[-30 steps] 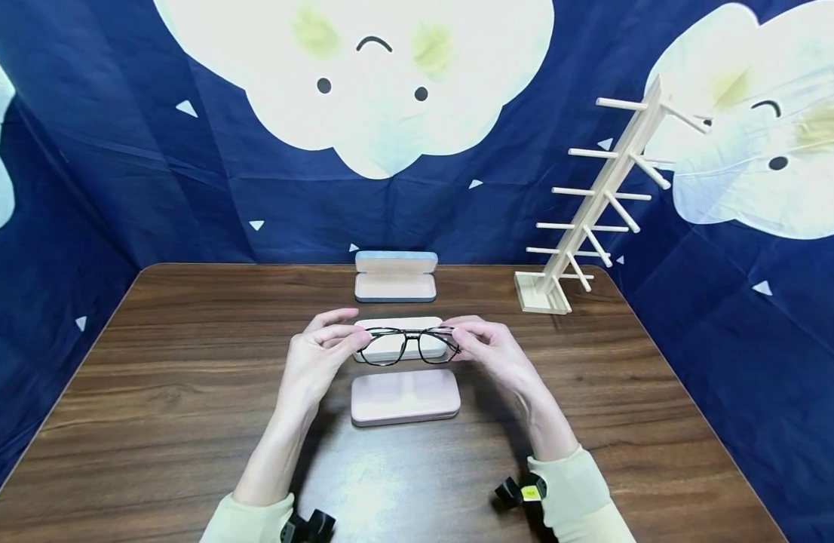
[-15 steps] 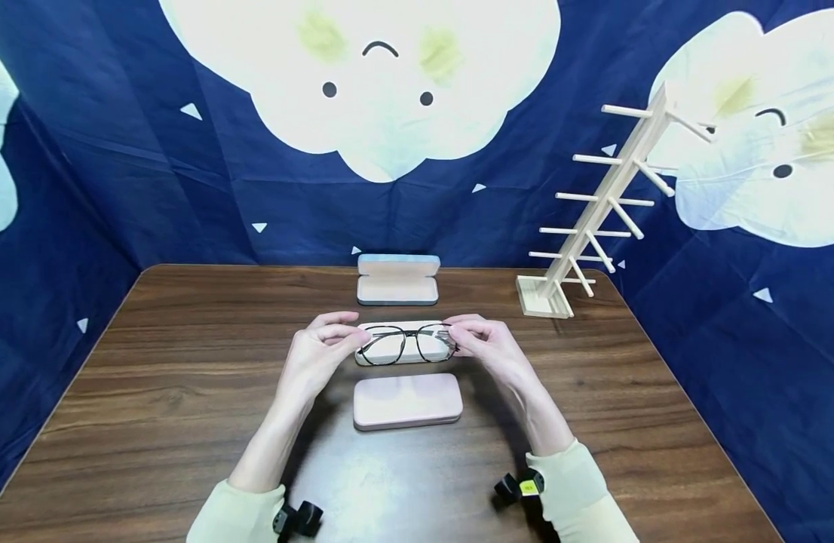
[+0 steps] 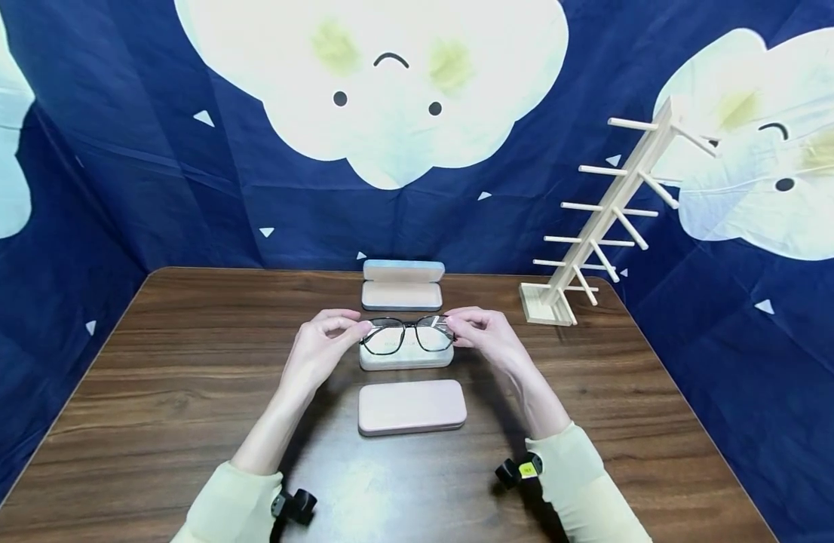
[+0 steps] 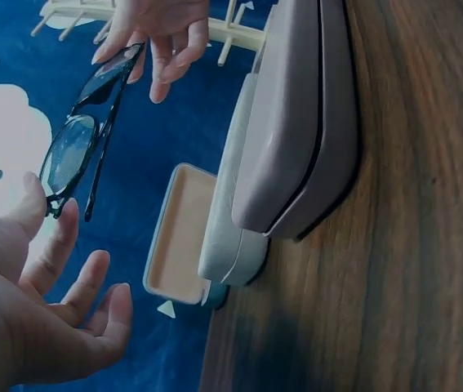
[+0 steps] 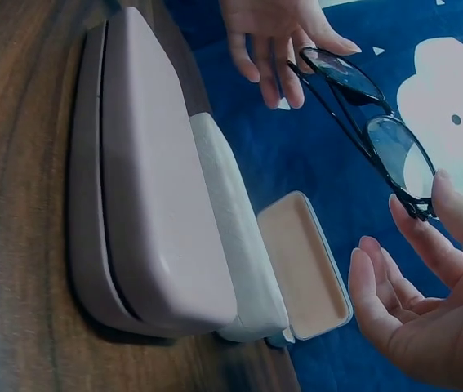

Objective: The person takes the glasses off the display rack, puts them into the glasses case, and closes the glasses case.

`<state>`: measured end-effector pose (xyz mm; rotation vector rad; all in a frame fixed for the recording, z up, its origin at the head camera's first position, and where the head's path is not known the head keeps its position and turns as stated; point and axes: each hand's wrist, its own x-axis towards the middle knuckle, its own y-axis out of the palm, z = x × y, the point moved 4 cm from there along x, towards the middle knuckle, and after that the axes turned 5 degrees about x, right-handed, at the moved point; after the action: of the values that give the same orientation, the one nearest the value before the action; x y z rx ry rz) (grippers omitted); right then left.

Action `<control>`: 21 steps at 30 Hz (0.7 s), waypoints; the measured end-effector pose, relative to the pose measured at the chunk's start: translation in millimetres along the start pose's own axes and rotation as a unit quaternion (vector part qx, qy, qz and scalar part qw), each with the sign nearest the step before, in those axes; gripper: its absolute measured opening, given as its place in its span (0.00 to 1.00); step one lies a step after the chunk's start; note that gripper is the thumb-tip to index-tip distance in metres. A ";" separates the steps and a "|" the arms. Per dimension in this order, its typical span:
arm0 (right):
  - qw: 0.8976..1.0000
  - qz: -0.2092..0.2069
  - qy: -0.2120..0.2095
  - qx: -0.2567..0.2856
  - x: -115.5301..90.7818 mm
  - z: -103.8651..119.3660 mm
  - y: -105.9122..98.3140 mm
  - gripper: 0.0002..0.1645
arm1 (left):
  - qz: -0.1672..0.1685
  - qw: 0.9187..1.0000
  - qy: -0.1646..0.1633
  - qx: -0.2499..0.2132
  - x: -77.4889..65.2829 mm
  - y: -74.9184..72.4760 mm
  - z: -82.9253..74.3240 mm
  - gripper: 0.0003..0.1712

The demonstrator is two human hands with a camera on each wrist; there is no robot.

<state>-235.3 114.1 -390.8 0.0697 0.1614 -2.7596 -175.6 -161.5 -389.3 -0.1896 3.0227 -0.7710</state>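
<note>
A pair of black-framed eyeglasses (image 3: 410, 324) with clear lenses is up in the air, over the closed white glasses case (image 3: 406, 362) in the head view. My left hand (image 3: 318, 347) pinches one end of the frame between thumb and forefinger, its other fingers loose. At the opposite end, my right hand (image 3: 492, 339) pinches in the same way. Both wrist views show the temples folded in behind the lenses. Nearer to me lies a closed pink glasses case (image 3: 412, 407). Behind the white one, a blue glasses case (image 3: 402, 296) stands open, its pale lining showing.
A wooden rack (image 3: 610, 211) with several pegs stands at the back right of the brown wooden table (image 3: 186, 392). Behind the table hangs a dark blue cloth (image 3: 186, 196) with white clouds. The three cases form a column in the middle.
The head view has tilted, so the table things sit lower in it. Both hands have carried the eyeglasses slightly up or away, baring more of the white case's front. Both grips stay.
</note>
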 end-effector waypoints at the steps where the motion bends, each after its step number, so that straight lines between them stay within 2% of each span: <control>1: 1.000 -0.002 0.004 0.002 1.3 0.1 -0.6 0.22 | 0.003 1.000 0.003 0.002 1.2 0.2 -0.3 0.21; 11: 1.000 -0.013 0.013 -0.005 20.6 2.7 -6.6 0.21 | 0.018 0.999 0.035 0.030 17.2 -3.0 -2.4 0.19; 21: 1.000 0.004 0.019 -0.012 35.0 3.5 -9.5 0.23 | 0.024 0.998 0.018 0.057 30.3 -5.8 0.1 0.23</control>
<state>-271.4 109.7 -388.8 0.1176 0.2039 -2.7482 -205.0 -170.3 -386.2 -0.1005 2.9935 -0.9487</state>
